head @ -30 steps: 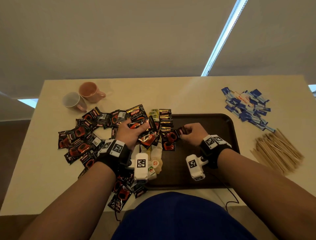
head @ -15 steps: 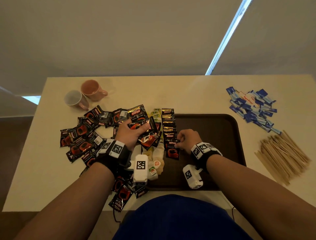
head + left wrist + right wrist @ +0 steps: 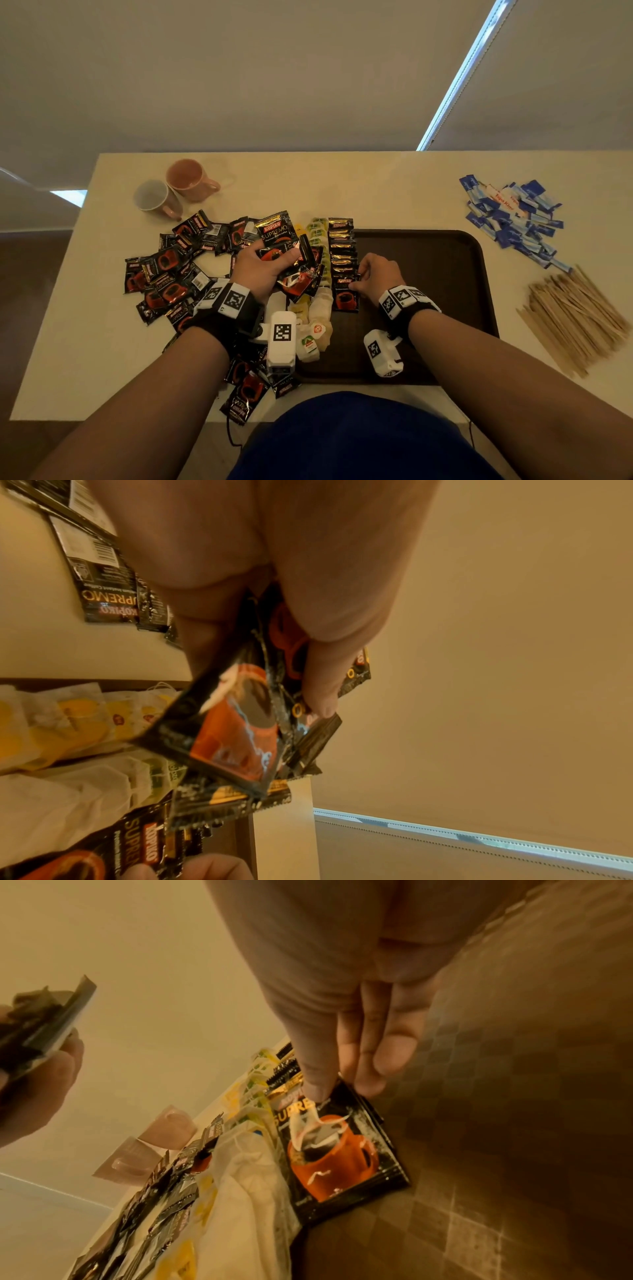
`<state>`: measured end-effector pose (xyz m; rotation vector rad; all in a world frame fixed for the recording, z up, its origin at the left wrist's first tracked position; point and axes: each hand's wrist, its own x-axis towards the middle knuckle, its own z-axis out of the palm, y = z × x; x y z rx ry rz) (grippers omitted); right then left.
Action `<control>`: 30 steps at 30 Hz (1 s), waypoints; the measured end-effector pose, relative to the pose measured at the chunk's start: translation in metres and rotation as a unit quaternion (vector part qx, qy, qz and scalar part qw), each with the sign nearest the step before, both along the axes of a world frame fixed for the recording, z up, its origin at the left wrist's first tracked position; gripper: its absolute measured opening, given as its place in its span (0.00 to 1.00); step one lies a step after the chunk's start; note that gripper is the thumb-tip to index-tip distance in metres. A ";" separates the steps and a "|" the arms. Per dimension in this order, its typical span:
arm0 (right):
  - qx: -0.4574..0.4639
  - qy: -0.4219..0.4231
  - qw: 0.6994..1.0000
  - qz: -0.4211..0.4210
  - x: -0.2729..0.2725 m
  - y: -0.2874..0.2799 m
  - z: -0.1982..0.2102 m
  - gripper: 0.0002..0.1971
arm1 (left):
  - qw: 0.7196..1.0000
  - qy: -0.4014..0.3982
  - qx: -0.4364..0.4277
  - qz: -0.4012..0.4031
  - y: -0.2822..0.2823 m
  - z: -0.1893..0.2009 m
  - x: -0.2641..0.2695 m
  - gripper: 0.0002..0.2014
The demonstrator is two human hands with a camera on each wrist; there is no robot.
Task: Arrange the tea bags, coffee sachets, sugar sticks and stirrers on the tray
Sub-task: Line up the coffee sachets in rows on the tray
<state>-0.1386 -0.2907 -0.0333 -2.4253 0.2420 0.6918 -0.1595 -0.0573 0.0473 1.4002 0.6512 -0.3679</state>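
The dark brown tray (image 3: 428, 274) lies in front of me. On its left side runs a column of tea bags (image 3: 317, 236) and, beside it, a row of overlapped coffee sachets (image 3: 342, 246). My right hand (image 3: 359, 277) pinches the top edge of the nearest coffee sachet (image 3: 342, 1150), which lies flat at the near end of that row. Thumb and fingertips (image 3: 369, 1083) of the right hand (image 3: 339, 1088) are on it. My left hand (image 3: 284, 260) hovers over the tray's left edge, gripping a bundle of coffee sachets (image 3: 240, 723). Its thumb (image 3: 318, 704) clamps the bundle.
Loose coffee sachets (image 3: 164, 274) cover the table left of the tray and near its front edge. Two mugs (image 3: 154, 198) stand at the back left. Blue sugar sticks (image 3: 510, 219) lie piled at the back right. Wooden stirrers (image 3: 575, 315) lie right of the tray.
My right hand took a sachet from beside the left hand's bundle, moved it nearer to me, and set it down at the near end of the coffee row. The left hand stayed put.
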 end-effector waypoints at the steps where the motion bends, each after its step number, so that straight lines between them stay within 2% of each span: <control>1: -0.003 0.000 1.000 -0.004 0.000 0.000 -0.001 0.17 | 1.000 0.000 0.000 -0.001 0.000 0.000 0.000 0.19; 10: 0.006 -0.013 1.000 -0.019 -0.001 -0.002 -0.002 0.16 | 1.000 -0.001 -0.009 -0.004 -0.004 0.003 -0.002 0.24; 14: 0.016 -0.089 0.996 -0.012 0.004 -0.002 0.019 0.10 | 1.000 -0.002 -0.022 0.005 -0.008 0.004 -0.001 0.26; 17: 0.084 -0.133 0.988 0.006 0.010 0.006 0.047 0.14 | 1.000 -0.004 -0.030 0.009 -0.011 0.005 0.000 0.24; 20: 0.177 -0.126 0.976 0.025 0.013 0.020 0.072 0.17 | 0.999 -0.008 -0.031 0.009 -0.014 0.007 0.000 0.22; 24: 0.239 -0.122 0.963 0.036 0.017 0.034 0.086 0.15 | 0.999 -0.018 -0.014 -0.030 -0.019 0.011 -0.002 0.18; 30: 0.250 -0.100 0.962 0.051 0.028 0.036 0.097 0.08 | 0.991 -0.025 0.013 -0.132 -0.020 0.013 -0.006 0.14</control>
